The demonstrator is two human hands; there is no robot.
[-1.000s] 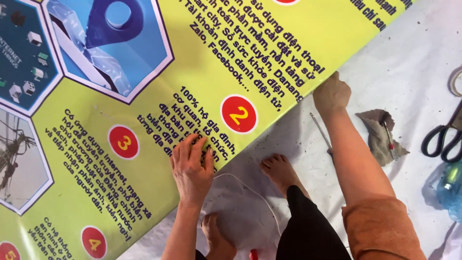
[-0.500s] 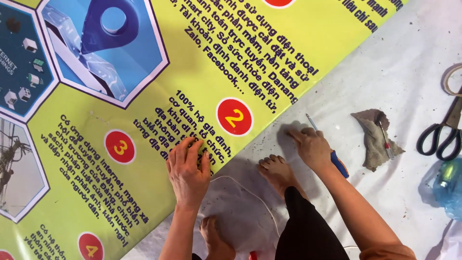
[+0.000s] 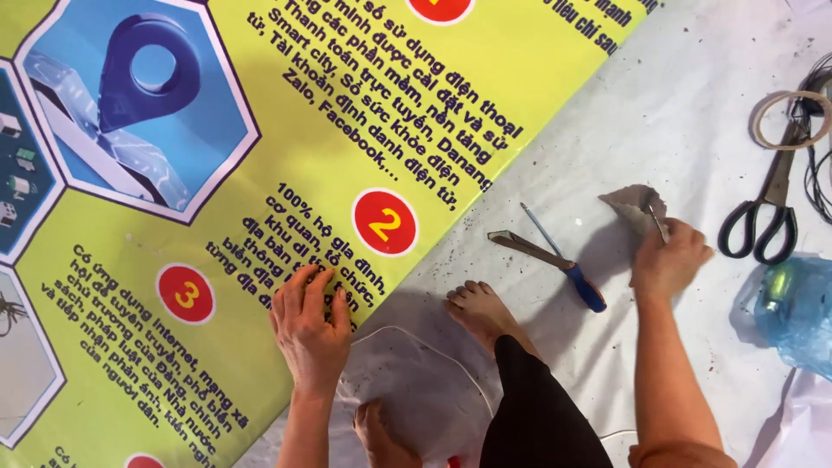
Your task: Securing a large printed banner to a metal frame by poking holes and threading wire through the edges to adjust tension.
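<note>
A: Head view, looking straight down, and the left hand [image 3: 310, 325] is flat on the lower edge of the yellow-green printed banner [image 3: 260, 173], fingers spread wide, nothing pinched. It's pinning the sheet to the white floor covering [image 3: 676, 130].

B: And the right hand [image 3: 667, 260]?

A: Out at about three o'clock from the left one, well apart. Its grip is pressed together on a crumpled grey scrap [image 3: 633, 204], fingers curled over the scrap's lower corner. A thin metal piece [image 3: 656, 224] pokes up by the knuckles; I can't tell what it is.

B: What's between the hands?

A: A bare foot [image 3: 478, 310], toes pointing toward twelve o'clock, with a black trouser leg [image 3: 537, 407] running down to six. A second foot [image 3: 377, 433] sits just below the left wrist. A thin white cord [image 3: 433, 347] loops over the grey patch of floor there.

B: Tools?

A: A blue-handled screwdriver [image 3: 563, 260] lies just beside the foot at its two o'clock, crossing a flat grey strip [image 3: 520, 245], and near the right hand at its nine o'clock. Far right, black-handled scissors [image 3: 767, 217] lie at the hand's two o'clock, a ring of tape [image 3: 767, 130] touching their blades. At four o'clock from the hand, a blue plastic bag [image 3: 793, 308].
</note>
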